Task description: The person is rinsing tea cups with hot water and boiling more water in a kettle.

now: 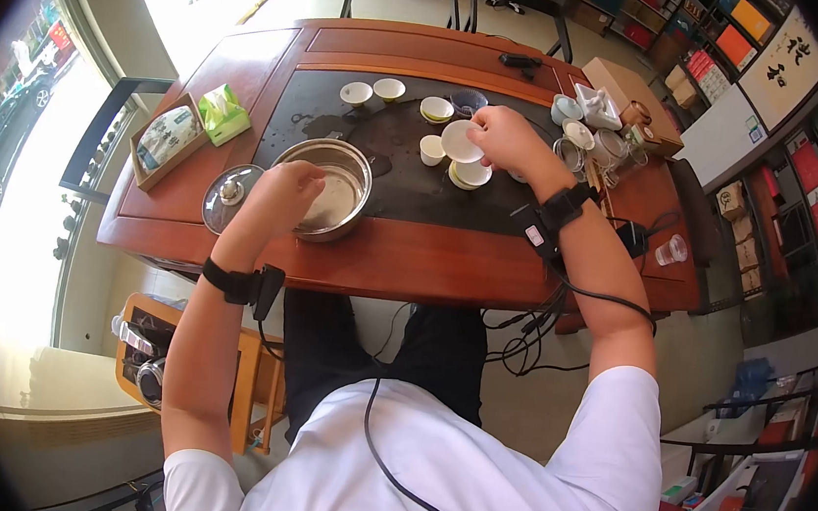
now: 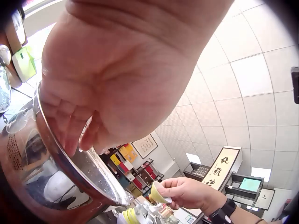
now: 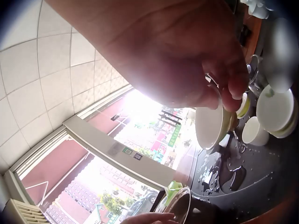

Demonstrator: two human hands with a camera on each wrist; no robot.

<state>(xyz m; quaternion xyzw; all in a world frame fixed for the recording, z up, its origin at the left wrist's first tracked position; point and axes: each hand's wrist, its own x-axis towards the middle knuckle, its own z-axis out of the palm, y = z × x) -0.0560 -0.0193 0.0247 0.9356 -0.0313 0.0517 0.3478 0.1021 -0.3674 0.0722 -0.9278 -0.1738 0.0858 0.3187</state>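
Note:
My right hand (image 1: 510, 145) pinches a small teacup (image 1: 461, 141) by its rim, tilted, white inside; the left wrist view shows its yellow outside (image 2: 156, 192). Close by on the dark tea tray (image 1: 386, 189) are a small white cup (image 1: 431, 150) and stacked bowl-shaped cups (image 1: 471, 174). My left hand (image 1: 281, 199) hangs over the near-left rim of a steel pot (image 1: 349, 166), fingers loosely bent toward its inside. No object shows in that hand. Its fingertips (image 2: 70, 144) are wet.
More cups (image 1: 356, 94) stand at the tray's far side. A glass lid (image 1: 231, 191) lies left of the pot, near a tissue pack (image 1: 224, 115) and a wooden tray (image 1: 146, 171). Glass and ceramic teaware (image 1: 611, 152) crowds the right. Cables (image 1: 530, 331) hang off the front edge.

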